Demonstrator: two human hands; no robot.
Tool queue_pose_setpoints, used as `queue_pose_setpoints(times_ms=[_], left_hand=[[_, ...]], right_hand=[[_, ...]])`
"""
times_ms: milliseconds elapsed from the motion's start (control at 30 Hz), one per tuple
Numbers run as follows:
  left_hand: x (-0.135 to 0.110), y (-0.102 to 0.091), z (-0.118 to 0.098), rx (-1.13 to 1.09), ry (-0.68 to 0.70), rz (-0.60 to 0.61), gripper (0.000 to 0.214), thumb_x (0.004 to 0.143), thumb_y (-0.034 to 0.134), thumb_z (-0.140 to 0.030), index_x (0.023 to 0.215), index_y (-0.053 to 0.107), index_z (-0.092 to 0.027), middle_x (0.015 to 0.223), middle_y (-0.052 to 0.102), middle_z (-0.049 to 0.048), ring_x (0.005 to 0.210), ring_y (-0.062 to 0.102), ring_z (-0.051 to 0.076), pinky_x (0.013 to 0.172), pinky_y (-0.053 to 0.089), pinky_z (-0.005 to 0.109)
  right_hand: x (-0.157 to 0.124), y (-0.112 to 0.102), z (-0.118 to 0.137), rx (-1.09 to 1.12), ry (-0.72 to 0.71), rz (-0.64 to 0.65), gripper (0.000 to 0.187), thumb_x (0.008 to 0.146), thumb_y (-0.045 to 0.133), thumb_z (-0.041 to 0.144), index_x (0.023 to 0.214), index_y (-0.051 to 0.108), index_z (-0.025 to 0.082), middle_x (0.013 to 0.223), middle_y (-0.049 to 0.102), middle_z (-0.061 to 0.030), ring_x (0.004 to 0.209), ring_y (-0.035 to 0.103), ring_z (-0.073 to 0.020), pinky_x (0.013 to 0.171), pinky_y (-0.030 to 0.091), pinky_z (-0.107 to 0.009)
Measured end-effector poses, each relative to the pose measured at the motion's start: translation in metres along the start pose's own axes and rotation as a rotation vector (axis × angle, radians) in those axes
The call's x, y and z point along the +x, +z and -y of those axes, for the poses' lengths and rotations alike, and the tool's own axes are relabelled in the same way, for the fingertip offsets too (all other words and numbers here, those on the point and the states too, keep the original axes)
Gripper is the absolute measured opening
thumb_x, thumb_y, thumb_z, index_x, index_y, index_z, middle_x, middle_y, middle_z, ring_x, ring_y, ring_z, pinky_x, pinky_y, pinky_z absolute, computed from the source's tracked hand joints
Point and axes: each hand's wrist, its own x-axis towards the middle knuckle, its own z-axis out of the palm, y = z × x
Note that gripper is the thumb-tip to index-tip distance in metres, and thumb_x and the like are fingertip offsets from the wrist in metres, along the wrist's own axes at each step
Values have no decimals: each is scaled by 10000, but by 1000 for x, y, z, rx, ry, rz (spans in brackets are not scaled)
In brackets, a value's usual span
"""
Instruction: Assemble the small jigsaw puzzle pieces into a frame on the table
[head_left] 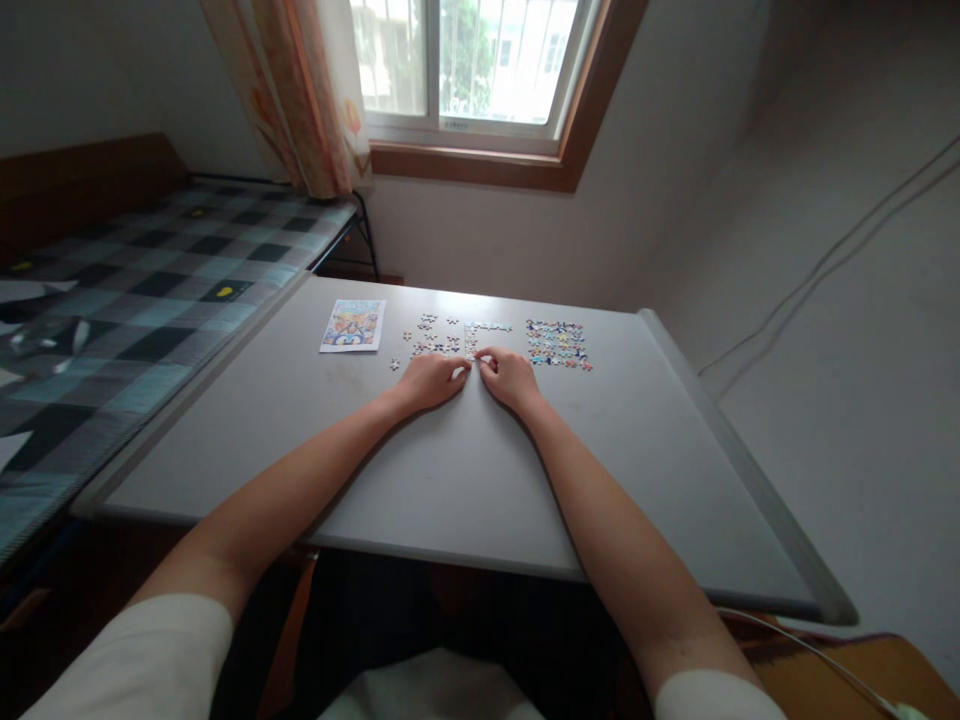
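My left hand (435,379) and my right hand (511,375) meet over the table, fingertips almost touching. Both are closed in a pinch at a small jigsaw puzzle piece (472,358), which the fingers partly cover. It sits at the near end of a joined puzzle strip (487,327) shaped like a corner, one arm running away from me and the other to the right. Loose puzzle pieces (435,345) lie scattered beyond my left hand. Beyond my right hand, more pieces (556,340) are laid out in rows.
A printed picture sheet (354,326) lies on the grey-white table (450,490) at the left. A bed with a checked cover (150,260) stands along the left side. A curtain (300,100) and window are ahead; a cable (825,265) hangs along the right wall.
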Motion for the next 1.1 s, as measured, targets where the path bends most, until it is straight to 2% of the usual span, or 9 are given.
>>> queue_pose_setpoints(times_ms=[1100], left_hand=[[0, -1, -2, -27, -17, 3, 349, 880, 436, -363, 1128, 674, -299, 768, 709, 14, 743, 649, 178, 715, 458, 261]], right_hand=[[0, 0, 0, 2, 4, -2, 275, 835, 496, 249, 1034, 685, 260, 807, 674, -11, 780, 590, -171, 762, 393, -279]])
